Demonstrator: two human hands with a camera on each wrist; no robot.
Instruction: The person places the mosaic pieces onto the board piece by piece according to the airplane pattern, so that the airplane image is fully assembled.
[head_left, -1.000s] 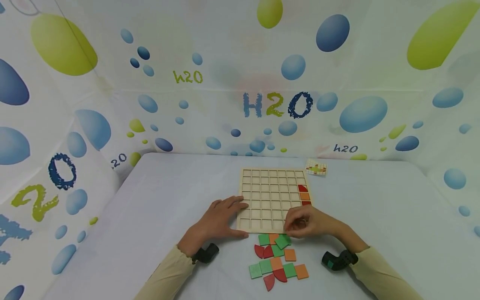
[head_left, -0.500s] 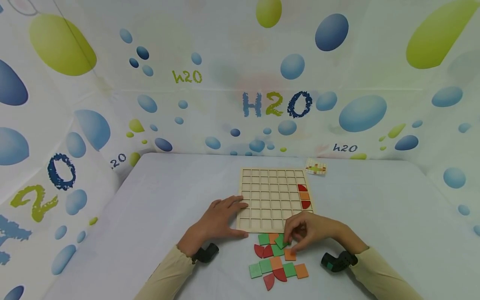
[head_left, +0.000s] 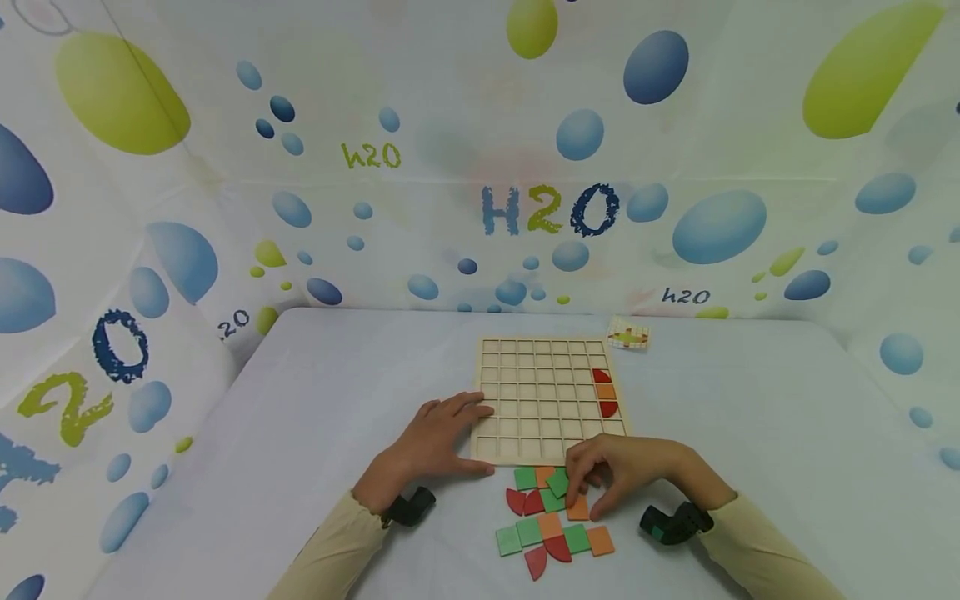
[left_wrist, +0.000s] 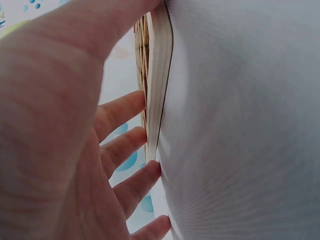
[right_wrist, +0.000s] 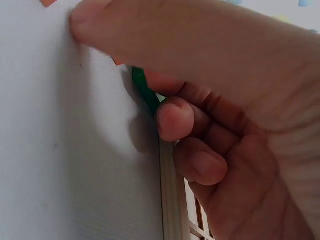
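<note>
My left hand point(head_left: 432, 442) lies at the left edge of a wooden grid board point(head_left: 540, 400). Its fingertips rest on the frame, and the thumb reaches along the near left corner. The left wrist view shows spread fingers point(left_wrist: 134, 186) against the board's side point(left_wrist: 160, 85). My right hand point(head_left: 626, 471) is just below the board's near right corner. Its thumb and index finger stand apart around an orange square tile point(head_left: 577, 510), the index fingertip over the tile's edge. The other fingers point(right_wrist: 176, 122) are curled close to a green tile point(right_wrist: 142, 87); whether they touch it is unclear.
Green tiles point(head_left: 508, 541), orange squares point(head_left: 601, 541) and red quarter-circles point(head_left: 536, 563) lie loose in front of the board. Two red pieces point(head_left: 608, 409) and an orange square point(head_left: 605, 392) sit in its right column. A pattern card point(head_left: 628, 335) lies behind.
My right hand has come down off the board's near right corner to the orange tile, its thumb spreading away from the index finger. My left hand stays at the board's edge.
</note>
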